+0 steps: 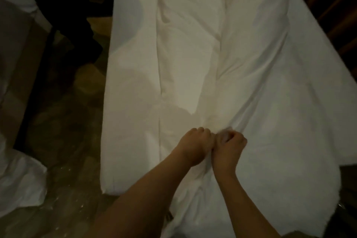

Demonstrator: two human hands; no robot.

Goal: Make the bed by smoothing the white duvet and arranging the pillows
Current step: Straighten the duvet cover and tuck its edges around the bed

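Looking down from my head, I am gripping the white duvet (222, 54) with both hands near the foot end of the bed (125, 141). My left hand (195, 147) is curling its fingers into a bunch of the cloth, and my right hand (229, 147) is doing the same just beside it, the two fists touching side by side. Creases are fanning out from my grip, running away from me up the length of the duvet and off to the right of my right hand. Beyond my knuckles the duvet is lying in long rumpled folds along the middle of the bed. To the left of my left hand a flatter white strip is showing, reaching to the bed's left edge. Further left, past that edge, the dark patterned carpet (63, 121) is lying, with another heap of white linen (19, 179) resting on it, well apart from my hands. No pillow is showing plainly to me.
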